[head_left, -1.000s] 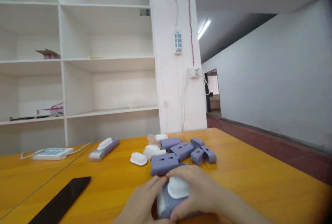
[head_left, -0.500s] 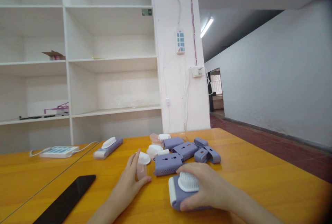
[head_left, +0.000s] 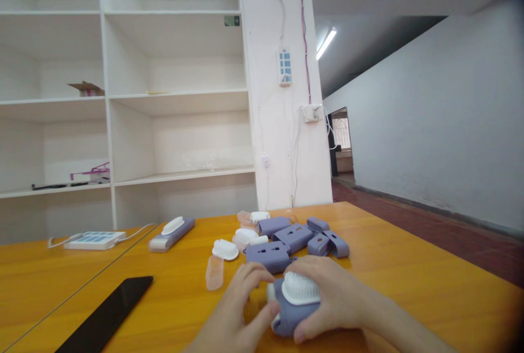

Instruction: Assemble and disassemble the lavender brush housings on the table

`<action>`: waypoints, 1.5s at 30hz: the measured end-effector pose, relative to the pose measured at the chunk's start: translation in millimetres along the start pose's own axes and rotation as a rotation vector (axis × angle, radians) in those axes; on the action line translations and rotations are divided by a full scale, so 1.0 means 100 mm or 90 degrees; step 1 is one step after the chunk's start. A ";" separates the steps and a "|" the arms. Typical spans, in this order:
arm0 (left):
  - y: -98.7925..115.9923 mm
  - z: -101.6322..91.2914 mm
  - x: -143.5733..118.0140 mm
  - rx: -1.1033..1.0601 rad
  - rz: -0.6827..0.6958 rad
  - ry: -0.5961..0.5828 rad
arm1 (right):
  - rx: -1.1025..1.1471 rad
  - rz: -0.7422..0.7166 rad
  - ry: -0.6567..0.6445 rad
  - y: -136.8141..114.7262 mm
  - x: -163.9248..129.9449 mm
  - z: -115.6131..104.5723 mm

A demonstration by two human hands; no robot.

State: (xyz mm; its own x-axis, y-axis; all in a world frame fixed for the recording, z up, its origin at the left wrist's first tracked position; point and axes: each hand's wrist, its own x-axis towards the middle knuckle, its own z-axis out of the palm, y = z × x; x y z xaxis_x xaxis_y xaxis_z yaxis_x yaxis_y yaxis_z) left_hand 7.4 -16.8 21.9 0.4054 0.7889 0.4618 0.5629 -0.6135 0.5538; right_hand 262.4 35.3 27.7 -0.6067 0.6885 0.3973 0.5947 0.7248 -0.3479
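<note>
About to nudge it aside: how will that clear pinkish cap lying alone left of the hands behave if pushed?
The clear cap looks thin, hollow plastic, so probably very light. Lying on the smooth table, it would likely skid easily; its rounded shape may let it rock.

I sit at an orange table [head_left: 409, 282]. White shelves [head_left: 172, 96] stand ahead, a grey wall [head_left: 429, 124] is on my right, and a light [head_left: 326, 43] glows above.

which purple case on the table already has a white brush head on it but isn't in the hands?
The purple case lying apart at far left, near the white power strip. A white brush head sits on its top; the cases in the central pile carry none.
</note>
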 end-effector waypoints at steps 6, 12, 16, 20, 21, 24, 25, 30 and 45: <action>-0.19 0.20 0.08 -0.258 -0.204 0.056 | -0.015 -0.045 0.039 -0.03 -0.01 0.06; -0.39 0.18 0.13 -0.359 -0.291 -0.004 | -0.103 -0.134 0.109 -0.21 0.00 0.20; -0.41 0.16 0.10 -0.397 -0.281 -0.015 | -0.127 -0.134 0.143 -0.27 -0.01 0.26; -0.36 0.15 0.06 -0.398 -0.214 0.013 | -0.115 -0.133 0.166 -0.29 -0.01 0.24; -0.32 0.14 0.05 -0.393 -0.196 0.031 | -0.108 -0.132 0.171 -0.30 -0.01 0.23; -0.17 0.09 0.01 -0.291 -0.105 0.068 | -0.078 -0.124 0.191 -0.36 -0.03 0.17; -0.12 0.08 0.00 -0.235 -0.064 0.068 | -0.067 -0.123 0.198 -0.39 -0.03 0.15; 0.05 0.10 -0.04 -0.064 0.055 0.032 | -0.001 -0.143 0.187 -0.53 -0.04 0.09; 0.01 0.18 -0.05 -0.008 0.077 0.006 | 0.032 -0.145 0.138 -0.57 -0.03 0.14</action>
State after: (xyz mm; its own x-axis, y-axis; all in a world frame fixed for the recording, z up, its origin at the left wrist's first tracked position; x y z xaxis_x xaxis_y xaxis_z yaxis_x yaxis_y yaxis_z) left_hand 18.6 -20.6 7.8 0.4630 0.7085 0.5326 0.5011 -0.7049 0.5020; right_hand 222.7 -7.4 34.7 -0.5914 0.4915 0.6393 0.4269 0.8634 -0.2688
